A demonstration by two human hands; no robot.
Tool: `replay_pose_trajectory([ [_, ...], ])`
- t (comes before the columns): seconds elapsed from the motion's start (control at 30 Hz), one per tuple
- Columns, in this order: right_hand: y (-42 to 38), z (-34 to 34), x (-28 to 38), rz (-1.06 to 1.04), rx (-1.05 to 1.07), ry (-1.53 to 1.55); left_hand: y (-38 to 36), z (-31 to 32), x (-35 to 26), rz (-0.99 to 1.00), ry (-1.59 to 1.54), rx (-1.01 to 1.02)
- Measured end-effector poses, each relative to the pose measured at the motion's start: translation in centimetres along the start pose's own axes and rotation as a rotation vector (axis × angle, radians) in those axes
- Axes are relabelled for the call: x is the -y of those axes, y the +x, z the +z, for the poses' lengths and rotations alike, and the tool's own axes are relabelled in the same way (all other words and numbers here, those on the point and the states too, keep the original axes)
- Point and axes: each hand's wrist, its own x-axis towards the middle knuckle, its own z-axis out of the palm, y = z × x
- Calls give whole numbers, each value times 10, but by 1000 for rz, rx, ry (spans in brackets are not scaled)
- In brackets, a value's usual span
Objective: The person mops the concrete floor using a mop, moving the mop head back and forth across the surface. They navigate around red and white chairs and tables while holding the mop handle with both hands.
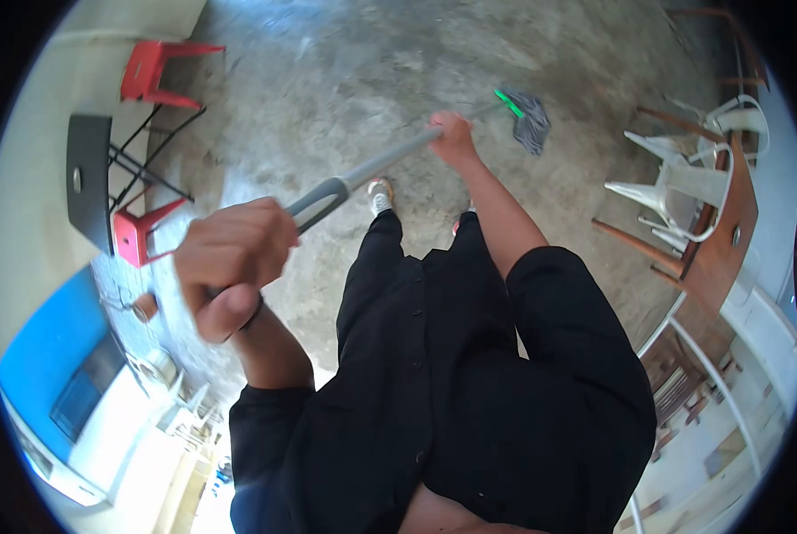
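The left hand (234, 258) curls round the mop (390, 160) near its top; the right hand (453, 140) reaches forward, holding it lower.

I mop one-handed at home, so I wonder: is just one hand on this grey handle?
No: the left hand and the right hand both grip the grey handle.

The person is wearing a black shirt (465, 400) and black trousers (382, 238); small dark buttons (418, 314) are running down its front, short loose sleeves (585, 311) are hanging wide, and a thin dark band (255, 311) is circling the left wrist (249, 336).
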Motion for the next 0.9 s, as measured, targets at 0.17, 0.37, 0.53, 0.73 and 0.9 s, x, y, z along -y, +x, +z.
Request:
replay_pose_trajectory([
  [0.17, 68, 109, 177, -204, 268, 53, -83, -73, -87, 101, 261, -195],
  [0.37, 71, 208, 307, -401, 556, 166, -155, -80, -138, 86, 509, -431],
  [0.53, 44, 215, 341, -469, 713, 166, -180, -73, -163, 94, 523, -474],
  [0.73, 20, 166, 299, -356, 650, 118, -193, -64, -153, 114, 393, -475],
  [0.9, -13, 84, 193, -167, 497, 22, -140, -12, -109, 119, 189, -247],
])
